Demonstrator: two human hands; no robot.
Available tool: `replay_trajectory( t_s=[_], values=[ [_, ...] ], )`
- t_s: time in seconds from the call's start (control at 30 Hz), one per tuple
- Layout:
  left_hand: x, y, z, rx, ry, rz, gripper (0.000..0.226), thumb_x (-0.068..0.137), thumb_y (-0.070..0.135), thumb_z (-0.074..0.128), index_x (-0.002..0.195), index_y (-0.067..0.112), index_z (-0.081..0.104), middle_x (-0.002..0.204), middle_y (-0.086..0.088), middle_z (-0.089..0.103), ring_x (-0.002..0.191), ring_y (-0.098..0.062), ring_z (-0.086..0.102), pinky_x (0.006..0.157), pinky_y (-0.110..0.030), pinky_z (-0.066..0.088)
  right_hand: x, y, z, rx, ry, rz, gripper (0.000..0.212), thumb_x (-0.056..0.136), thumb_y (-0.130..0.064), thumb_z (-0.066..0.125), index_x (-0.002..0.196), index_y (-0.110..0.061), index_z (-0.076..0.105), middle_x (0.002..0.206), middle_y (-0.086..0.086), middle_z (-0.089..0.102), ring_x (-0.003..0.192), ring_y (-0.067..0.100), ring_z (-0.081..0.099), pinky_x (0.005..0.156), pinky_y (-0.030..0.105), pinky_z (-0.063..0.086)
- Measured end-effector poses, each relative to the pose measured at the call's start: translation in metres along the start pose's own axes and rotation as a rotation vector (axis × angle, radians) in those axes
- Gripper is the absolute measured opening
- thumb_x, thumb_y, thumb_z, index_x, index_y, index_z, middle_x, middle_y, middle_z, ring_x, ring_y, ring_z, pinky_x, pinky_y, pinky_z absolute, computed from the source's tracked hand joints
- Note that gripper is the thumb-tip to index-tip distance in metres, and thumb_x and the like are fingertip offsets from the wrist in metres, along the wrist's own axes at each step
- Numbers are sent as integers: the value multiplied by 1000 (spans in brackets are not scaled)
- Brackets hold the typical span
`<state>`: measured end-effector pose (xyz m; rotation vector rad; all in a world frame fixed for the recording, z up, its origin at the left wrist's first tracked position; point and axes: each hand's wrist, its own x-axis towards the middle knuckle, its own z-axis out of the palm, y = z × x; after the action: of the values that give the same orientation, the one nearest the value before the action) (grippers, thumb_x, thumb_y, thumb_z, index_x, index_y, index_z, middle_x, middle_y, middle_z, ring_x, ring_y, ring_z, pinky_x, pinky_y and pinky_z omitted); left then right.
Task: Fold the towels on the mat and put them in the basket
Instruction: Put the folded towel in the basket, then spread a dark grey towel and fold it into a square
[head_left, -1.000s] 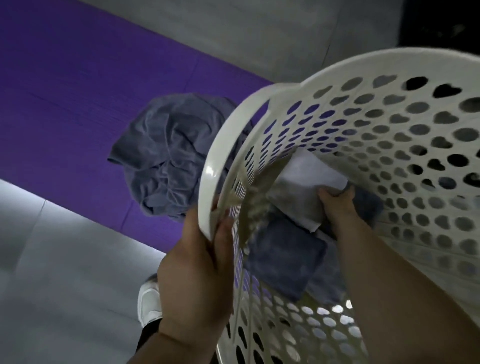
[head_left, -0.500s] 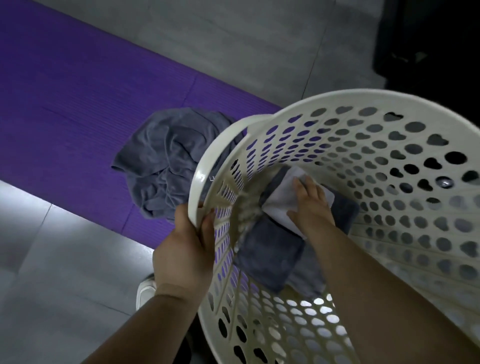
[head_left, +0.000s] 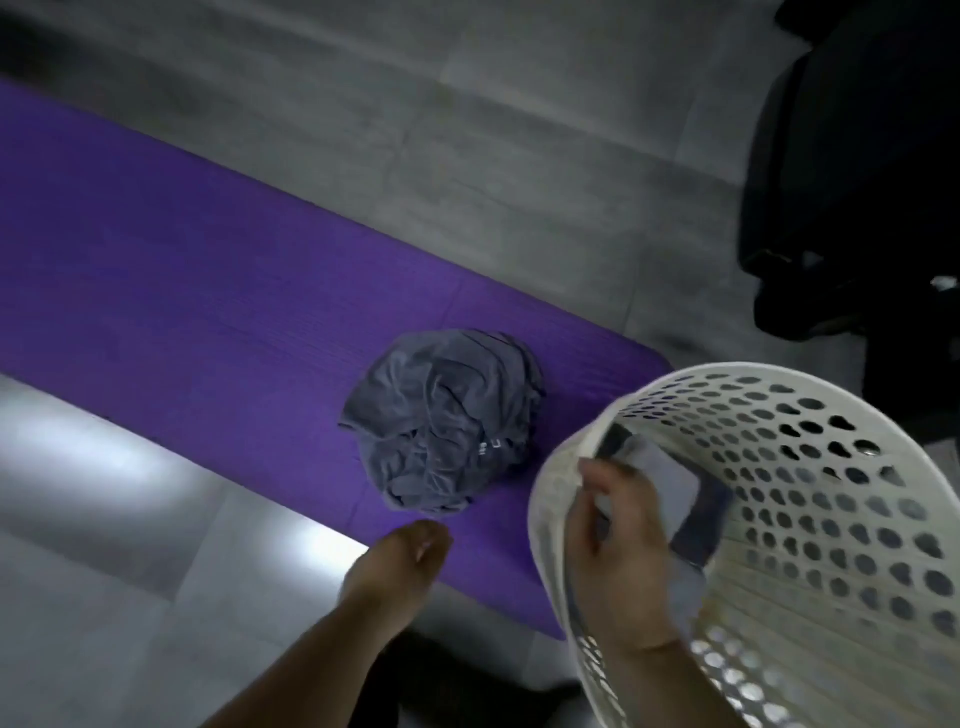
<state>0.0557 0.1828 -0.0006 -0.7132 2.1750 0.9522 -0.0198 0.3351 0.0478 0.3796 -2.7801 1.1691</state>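
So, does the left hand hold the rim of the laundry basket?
No, the left hand is over the purple mat edge, near the crumpled grey towel, apart from the laundry basket.

Floor (head_left: 519, 156): grey tiles, thin joints, blurred toward the top edge.
Glare (head_left: 78, 457): pale light patches on the tiles, lower left.
Black furniture (head_left: 857, 182): bulky dark shape, upper right, possibly a chair; details too dark to tell.
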Motion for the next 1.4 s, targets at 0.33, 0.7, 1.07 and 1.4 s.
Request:
replay_trajectory(
  t_s=[0.33, 0.7, 1.07, 1.4],
  values=[
    [196, -157, 30, 365, 153, 98, 58, 92, 33, 48, 143, 30, 20, 154, 4, 16, 134, -20, 33, 103, -27, 31, -74, 114, 284, -474, -589, 241, 63, 42, -36, 78, 98, -13, 63, 87, 13, 72, 73, 30, 70, 55, 35, 56],
    [282, -174, 2, 146, 384, 109, 25, 87, 32, 58, 108, 20, 64, 109, 9, 65, 110, -10, 53, 98, -29, 29, -26, 164, 302, -385, -321, 405, 41, 94, -16, 41, 134, -11, 44, 142, 10, 38, 128, 27, 40, 96, 31, 38],
    [16, -7, -250, -665, 529, 354, 31, 92, 9, 51, 63, 19, 49, 56, 4, 47, 39, 5, 41, 49, -9, 34, 100, -83, 44, -72, -7, 526, 35, 92, -4, 38, 123, -4, 54, 127, 22, 52, 114, 36, 50, 87, 32, 36],
    [-213, 71, -409, -678, 637, 630, 29, 90, 8, 54, 66, 23, 53, 42, 26, 54, 45, 13, 47, 55, -2, 38, 131, -298, -143, 14, -8, 327, 29, 89, 1, 39, 112, 3, 57, 116, 23, 57, 108, 34, 53, 76, 27, 32]
  ],
)
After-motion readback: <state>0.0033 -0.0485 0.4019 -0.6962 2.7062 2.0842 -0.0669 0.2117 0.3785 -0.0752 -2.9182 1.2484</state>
